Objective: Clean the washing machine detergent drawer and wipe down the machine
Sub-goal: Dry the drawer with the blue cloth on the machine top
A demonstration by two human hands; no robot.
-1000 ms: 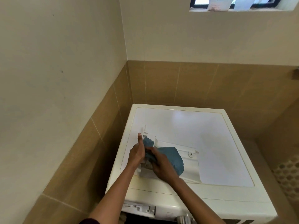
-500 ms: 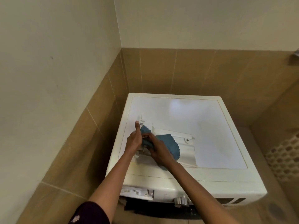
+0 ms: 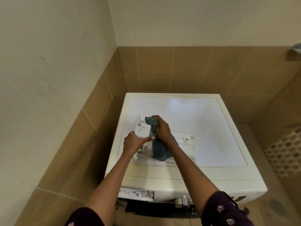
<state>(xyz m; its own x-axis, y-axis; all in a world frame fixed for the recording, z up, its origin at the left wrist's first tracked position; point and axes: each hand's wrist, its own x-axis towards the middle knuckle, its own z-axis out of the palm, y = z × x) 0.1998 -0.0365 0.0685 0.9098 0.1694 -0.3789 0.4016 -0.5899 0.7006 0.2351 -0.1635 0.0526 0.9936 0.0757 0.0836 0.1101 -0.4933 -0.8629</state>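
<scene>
Laundry corner seen from above, from a camera worn on the head. A white washing machine (image 3: 203, 128) stands against brown tiled walls, its flat top facing up. The detergent drawer (image 3: 143, 128) is out of the machine and lies on that top, in the near left part, with a long white plate running off to the right. The left hand (image 3: 133, 141) holds the drawer at its near left edge: the fingers curl onto the plastic and the thumb stretches flat along a compartment wall, pointing right. The right hand (image 3: 162, 129) is closed tightly around a blue cloth (image 3: 160, 149), pressing a bunched end of it into the far part of the drawer, just right of a white compartment insert. The rest of the cloth trails toward the near side, draped over the drawer under the right wrist. The two hands are nearly touching. On the machine's front, at the near left, the open drawer slot (image 3: 135, 194) shows, with a silver knob (image 3: 180, 201) to its right. Dark sleeves with pale spots (image 3: 224, 209) show at the near edge. At far right, a white surface with honeycomb holes (image 3: 286, 152) is partly in view.
</scene>
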